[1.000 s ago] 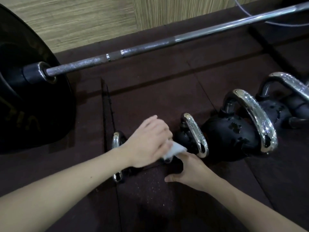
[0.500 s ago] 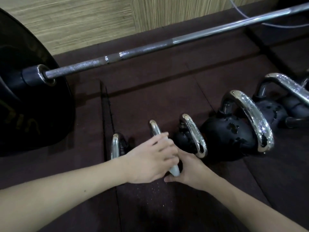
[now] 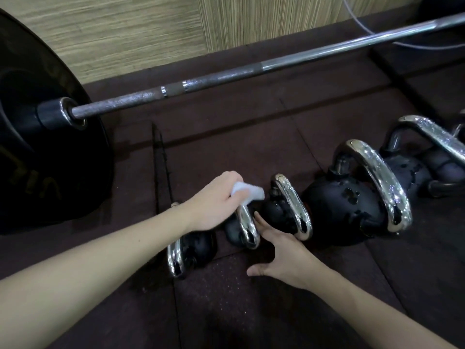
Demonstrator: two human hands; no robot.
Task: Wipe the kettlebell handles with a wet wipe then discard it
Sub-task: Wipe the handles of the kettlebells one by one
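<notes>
Chrome handles catch the light along a row of black kettlebells standing on the dark rubber floor (image 3: 251,311). The left hand (image 3: 214,205) reaches across the row with its fingers curled round a crumpled white wet wipe (image 3: 71,193)... rather, wet wipe (image 3: 247,193), which it presses against the far, upper end of the second kettlebell handle (image 3: 247,227); the near end of that handle shows bare and shiny below the hand. The left forearm passes over the smallest kettlebell (image 3: 198,245), whose own chrome handle (image 3: 176,258) shows just under the wrist. The right hand (image 3: 284,250) lies low beside the wiped kettlebell, fingers straight and slipped into the gap between the second and third kettlebells, thumb spread out toward the viewer over the floor; it holds nothing, and whether the fingertips touch the dark body there I cannot tell. The third handle (image 3: 293,207) stands just right of those fingers. Further right sit a larger kettlebell (image 3: 344,205) with a broad handle (image 3: 380,182) speckled with bright drops, and beyond it another handle (image 3: 437,137) that runs out of the picture's edge. Behind the row a steel barbell (image 3: 226,81) stretches across the floor, its black weight plate (image 3: 37,147) filling the left side. A wood-grain wall (image 3: 125,34) rises behind it, and a pale cable (image 3: 377,34) loops at the upper right.
</notes>
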